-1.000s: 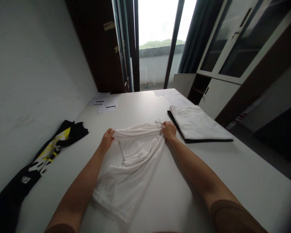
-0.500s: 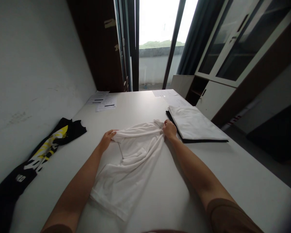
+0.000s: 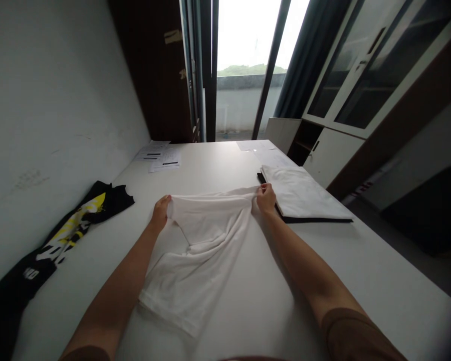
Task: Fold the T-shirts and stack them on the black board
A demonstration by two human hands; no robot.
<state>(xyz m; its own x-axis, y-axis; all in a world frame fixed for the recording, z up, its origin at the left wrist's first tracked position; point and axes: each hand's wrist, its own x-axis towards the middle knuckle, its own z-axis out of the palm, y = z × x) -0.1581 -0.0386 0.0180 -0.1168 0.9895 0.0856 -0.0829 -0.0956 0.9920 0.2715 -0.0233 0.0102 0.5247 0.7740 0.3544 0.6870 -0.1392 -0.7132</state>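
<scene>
A white T-shirt [image 3: 188, 276] lies on the white table, its near part spread flat and its middle bunched in soft folds. My left hand [image 3: 160, 209] is closed on the far left corner of the cloth. At the far right corner, my right hand [image 3: 265, 198] pinches the same garment. Between both hands the far edge is drawn nearly straight. Just beyond my right hand is a folded white cloth [image 3: 300, 193] lying on a folded black one [image 3: 319, 220].
Along the left wall lies a black garment [image 3: 110, 198] with yellow and white print. Printed papers [image 3: 160, 158] rest at the table's far left, more sheets [image 3: 263, 148] at the far right. A cabinet [image 3: 334, 155] stands beyond the right edge.
My hands have moved slightly apart, the left one up and leftward, the right one a little rightward. The far edge of the white T-shirt is now tauter and smoother.
</scene>
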